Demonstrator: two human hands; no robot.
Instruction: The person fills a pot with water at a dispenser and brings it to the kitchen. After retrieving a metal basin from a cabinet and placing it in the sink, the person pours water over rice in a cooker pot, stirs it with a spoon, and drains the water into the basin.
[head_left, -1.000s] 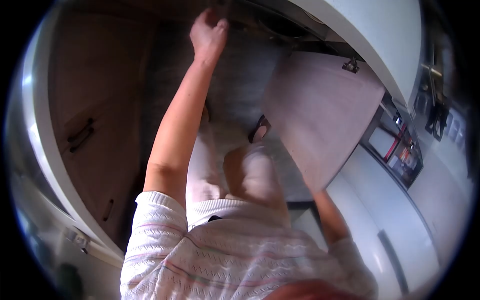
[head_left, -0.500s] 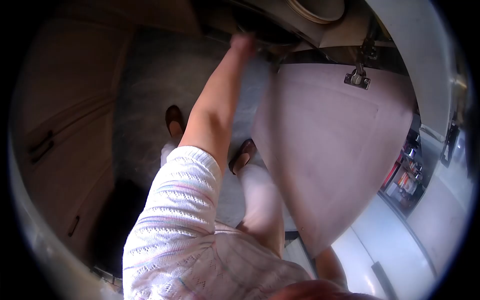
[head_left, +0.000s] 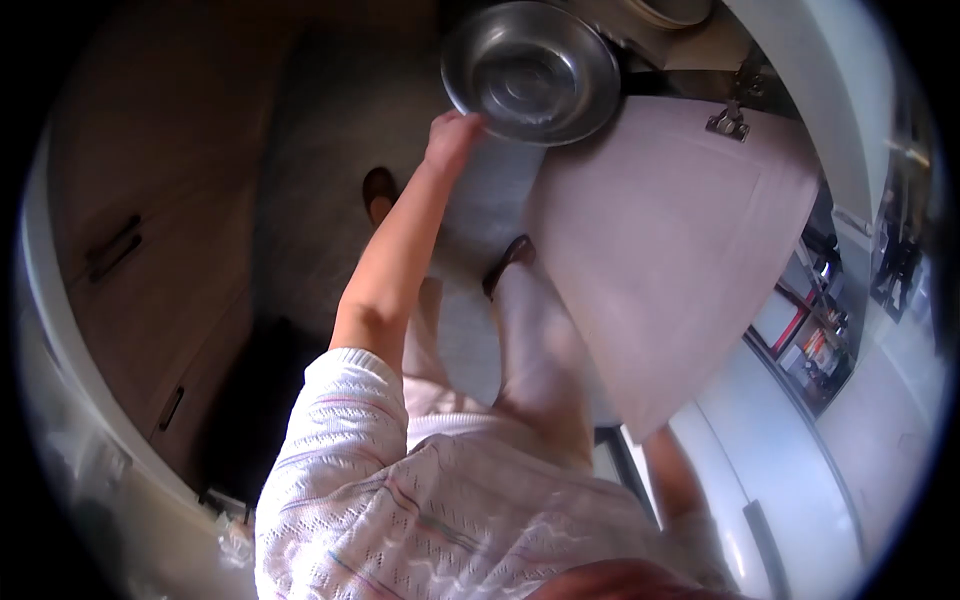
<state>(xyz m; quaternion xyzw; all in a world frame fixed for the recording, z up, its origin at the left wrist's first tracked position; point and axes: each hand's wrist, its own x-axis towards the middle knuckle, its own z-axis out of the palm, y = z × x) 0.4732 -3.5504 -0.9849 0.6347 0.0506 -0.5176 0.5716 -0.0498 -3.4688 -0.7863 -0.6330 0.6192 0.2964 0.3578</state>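
My left hand (head_left: 456, 138) grips the near left rim of a round, shiny metal basin (head_left: 530, 75), its fingers closed at the edge. The basin is tilted with its hollow inside towards me, in front of the open cabinet. To its right a pale cabinet door (head_left: 680, 240) stands swung open on a metal hinge (head_left: 728, 122). My right forearm (head_left: 675, 475) reaches up to the door's lower corner, where the door hides my right hand and its fingers.
Light-coloured dishes (head_left: 672, 12) sit inside the cabinet at the top. Wooden fronts with dark handles (head_left: 115, 250) line the left side. A white counter edge (head_left: 800, 110) curves above the door. Shelves with small items (head_left: 815, 350) stand at the right. My feet are on the grey floor (head_left: 470, 340).
The metal basin has come into clear view, with my left hand now on its rim. My left hand has moved back from the dark cabinet opening, and the view has shifted.
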